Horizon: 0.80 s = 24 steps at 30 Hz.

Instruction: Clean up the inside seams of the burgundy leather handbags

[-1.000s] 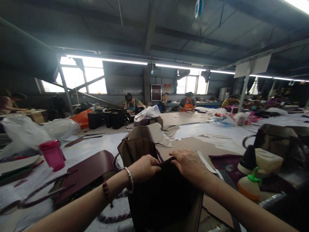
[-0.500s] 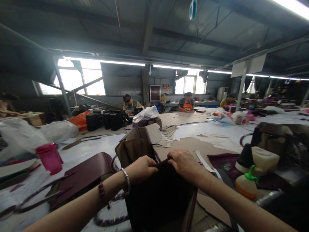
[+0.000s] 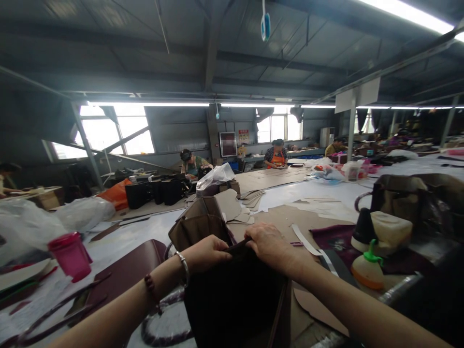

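A dark handbag (image 3: 232, 299) stands in front of me with its mouth towards me and its inside in deep shadow. My left hand (image 3: 208, 253) pinches the bag's far top edge between thumb and fingers. Close beside it, my right hand (image 3: 266, 244) grips the same edge, its fingers folded over the rim. Just behind my hands stands another bag (image 3: 197, 227) with a brown lining, its mouth open. To the left, a maroon handbag (image 3: 126, 270) with long handles lies on the table, partly behind my left forearm.
A pink cup (image 3: 70, 256) stands at the left near plastic bags (image 3: 85, 210). At the right are a glue bottle (image 3: 368, 270) with a green top, a whitish container (image 3: 391, 232) and more bags (image 3: 398, 198). Cut pieces (image 3: 228, 205) lie beyond. Co-workers sit across the table.
The camera view has tilted up and shifted slightly, moving the background in the picture. Both hands keep their hold on the bag's edge, with little visible change.
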### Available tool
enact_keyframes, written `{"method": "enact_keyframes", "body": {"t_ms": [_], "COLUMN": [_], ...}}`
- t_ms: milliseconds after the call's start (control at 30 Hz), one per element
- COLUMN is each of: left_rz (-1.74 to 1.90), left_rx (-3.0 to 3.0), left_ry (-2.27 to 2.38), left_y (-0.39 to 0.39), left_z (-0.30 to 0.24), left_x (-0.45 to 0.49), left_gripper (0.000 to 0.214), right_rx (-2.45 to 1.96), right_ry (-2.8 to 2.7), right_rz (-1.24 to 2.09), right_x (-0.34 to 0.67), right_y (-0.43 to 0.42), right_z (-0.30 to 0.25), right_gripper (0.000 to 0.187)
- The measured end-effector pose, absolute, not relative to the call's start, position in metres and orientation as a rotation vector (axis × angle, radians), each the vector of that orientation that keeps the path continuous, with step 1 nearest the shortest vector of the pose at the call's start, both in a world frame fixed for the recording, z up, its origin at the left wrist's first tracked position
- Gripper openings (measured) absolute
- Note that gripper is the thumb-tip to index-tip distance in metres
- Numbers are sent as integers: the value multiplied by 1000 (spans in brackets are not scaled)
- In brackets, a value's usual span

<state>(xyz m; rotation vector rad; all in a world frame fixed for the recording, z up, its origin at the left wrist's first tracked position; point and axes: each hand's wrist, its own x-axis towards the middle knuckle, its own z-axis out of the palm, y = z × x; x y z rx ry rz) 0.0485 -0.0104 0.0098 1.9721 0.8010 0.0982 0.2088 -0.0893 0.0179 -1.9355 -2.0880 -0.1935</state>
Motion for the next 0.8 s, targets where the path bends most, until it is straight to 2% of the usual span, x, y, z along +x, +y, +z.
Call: {"method": "enact_keyframes", "body": {"t_ms": [333,467,567,600,733,800], "left_rz": [4,112,179,181,183,212], "left_rx": [2182,2333,2222,2145,1893,1858], "left_ry": [741,605,577,589,530,473], "left_y": [-21,-25,-22,-20,-17,-19], "left_z": [14,13,6,3,-2,-1], "left_x": [52,68,77,79,78,77], "left_gripper": [27,27,30,32,38,38], "right_rx": [-1813,-1759,-1722,-1705,-1759,-1851], "right_ry": [-2188,-2205,-2170,-2130,-1911,-1882], "right_rz": [-129,-98,-79,-77,-158,-75], "right_x": [215,217,221,224,237,243], "right_y": [-95,-103,-109,-111,-122,-126], "right_z": [21,24,20,17,7,4], "right_gripper": [12,10,10,14,49,53]}}
